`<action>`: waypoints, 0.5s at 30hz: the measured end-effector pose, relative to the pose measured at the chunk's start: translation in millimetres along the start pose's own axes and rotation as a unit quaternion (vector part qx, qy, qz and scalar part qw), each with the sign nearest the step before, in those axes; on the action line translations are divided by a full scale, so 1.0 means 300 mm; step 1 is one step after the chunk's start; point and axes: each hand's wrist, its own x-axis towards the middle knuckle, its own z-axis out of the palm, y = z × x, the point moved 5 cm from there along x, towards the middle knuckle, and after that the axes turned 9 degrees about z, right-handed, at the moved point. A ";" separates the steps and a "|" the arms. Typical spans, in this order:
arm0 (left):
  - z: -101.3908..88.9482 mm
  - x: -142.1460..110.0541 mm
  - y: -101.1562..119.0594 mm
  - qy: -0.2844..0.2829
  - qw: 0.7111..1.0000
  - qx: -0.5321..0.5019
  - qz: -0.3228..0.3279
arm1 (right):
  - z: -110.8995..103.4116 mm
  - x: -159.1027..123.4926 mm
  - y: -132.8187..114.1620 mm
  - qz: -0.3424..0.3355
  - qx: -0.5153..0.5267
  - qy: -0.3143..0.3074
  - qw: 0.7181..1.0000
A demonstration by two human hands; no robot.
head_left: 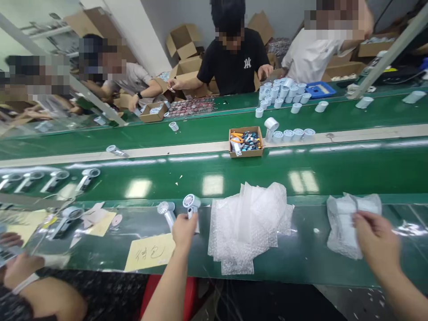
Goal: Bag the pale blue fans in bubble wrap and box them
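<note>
My left hand (183, 229) is closed around the handle of a small light-blue handheld fan (191, 202), its round head pointing up. Just left of it a second handheld fan (166, 210) lies on the bench. To the right of the left hand is a loose stack of bubble-wrap bags (249, 227). My right hand (377, 243) is at the far right, its thumb and fingers pinched at the edge of a bubble-wrapped bundle (344, 227). Something pale blue shows through that wrap; its exact shape is hard to make out.
A yellow handwritten card (150, 252) lies left of my left arm. Beyond the bench runs a green conveyor belt (187, 171). On the divider are a box of tools (246, 141) and several light-blue cylinders (288, 135). Co-workers sit opposite; another person's hands (20, 263) are at left.
</note>
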 end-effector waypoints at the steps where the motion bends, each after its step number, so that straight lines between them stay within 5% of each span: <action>1: 0.020 -0.062 0.073 -0.008 0.998 -0.045 0.038 | 0.088 -0.087 -0.038 0.032 0.093 -0.085 0.992; 3: 0.081 -0.220 0.247 -0.047 0.980 -0.132 0.140 | 0.288 -0.261 -0.107 0.098 0.244 -0.300 0.917; 4: 0.117 -0.304 0.335 -0.078 0.965 -0.155 0.194 | 0.361 -0.325 -0.131 0.119 0.294 -0.359 0.878; 6: 0.194 -0.448 0.493 -0.179 0.913 -0.183 0.318 | 0.417 -0.367 -0.144 0.119 0.355 -0.346 0.860; 8: 0.246 -0.527 0.605 -0.274 0.824 -0.166 0.467 | 0.383 -0.330 -0.103 0.140 0.365 -0.287 0.874; 10: 0.275 -0.508 0.655 -0.286 0.753 -0.075 0.588 | 0.301 -0.263 -0.029 0.205 0.338 -0.261 0.881; 15: 0.362 -0.304 0.675 -0.274 0.685 0.170 0.654 | 0.128 -0.188 0.115 0.310 0.306 -0.319 0.842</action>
